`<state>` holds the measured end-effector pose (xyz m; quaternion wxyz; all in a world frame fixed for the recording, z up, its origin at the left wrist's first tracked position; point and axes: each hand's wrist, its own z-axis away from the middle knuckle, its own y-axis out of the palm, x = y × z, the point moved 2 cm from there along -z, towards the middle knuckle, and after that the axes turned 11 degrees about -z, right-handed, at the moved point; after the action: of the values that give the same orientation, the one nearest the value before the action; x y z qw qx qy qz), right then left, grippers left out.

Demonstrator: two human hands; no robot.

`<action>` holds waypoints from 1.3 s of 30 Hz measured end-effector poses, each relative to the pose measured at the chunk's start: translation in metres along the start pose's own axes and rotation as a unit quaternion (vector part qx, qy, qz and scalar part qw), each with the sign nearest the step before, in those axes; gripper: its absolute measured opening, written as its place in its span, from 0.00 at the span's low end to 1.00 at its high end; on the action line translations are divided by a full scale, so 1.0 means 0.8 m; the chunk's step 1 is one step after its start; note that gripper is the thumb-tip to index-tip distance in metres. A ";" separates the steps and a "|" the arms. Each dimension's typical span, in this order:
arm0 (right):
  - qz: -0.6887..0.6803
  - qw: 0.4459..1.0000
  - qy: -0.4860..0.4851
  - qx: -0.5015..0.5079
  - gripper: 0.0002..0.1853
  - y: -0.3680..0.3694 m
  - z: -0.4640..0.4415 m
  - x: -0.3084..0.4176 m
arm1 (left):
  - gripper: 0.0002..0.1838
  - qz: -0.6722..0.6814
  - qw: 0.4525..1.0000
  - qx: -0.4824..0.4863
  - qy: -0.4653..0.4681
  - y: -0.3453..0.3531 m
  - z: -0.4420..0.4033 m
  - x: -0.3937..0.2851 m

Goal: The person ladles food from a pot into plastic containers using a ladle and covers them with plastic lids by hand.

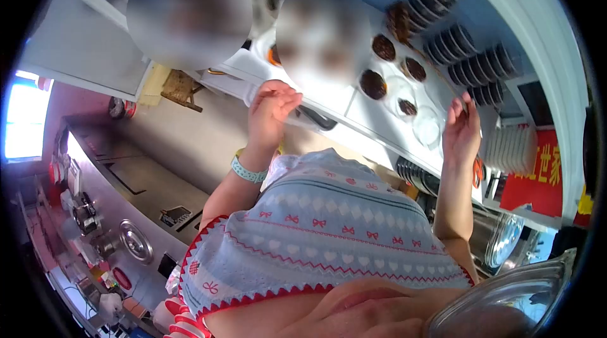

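Yellow characters "世家" (547, 167) on a red sign (533, 194), preceding character unclear.

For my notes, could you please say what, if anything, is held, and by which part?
The right hand holds a long utensil by its handle end; nothing shows in the left hand.

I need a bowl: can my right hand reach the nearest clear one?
Likely yes: nothing visible blocks your right hand from the clear bowl, though that hand seems to hold a long handle.
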<state>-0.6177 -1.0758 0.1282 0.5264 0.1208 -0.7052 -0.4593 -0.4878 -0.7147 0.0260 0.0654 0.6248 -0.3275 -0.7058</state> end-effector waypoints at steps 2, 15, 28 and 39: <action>-0.003 0.998 0.035 0.046 0.17 0.077 -0.042 -0.049 | 0.14 -0.014 0.994 -0.062 0.093 -0.031 -0.020 -0.033; 0.553 0.759 -0.125 0.319 0.13 0.412 -0.209 -0.335 | 0.26 -0.092 0.973 -0.148 0.153 -0.160 -0.126 -0.126; 0.583 0.569 -0.192 0.547 0.08 0.459 -0.185 -0.367 | 0.40 -0.128 0.985 -0.060 0.102 -0.163 -0.144 -0.131; 0.475 0.809 0.014 0.346 0.14 0.444 -0.142 -0.302 | 0.40 -0.126 0.986 -0.045 0.095 -0.161 -0.144 -0.133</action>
<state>-0.3088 -0.7823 0.2536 0.6121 -0.0484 -0.7794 0.1243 -0.3179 -0.6057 0.0447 0.0347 0.7215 -0.2059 -0.6602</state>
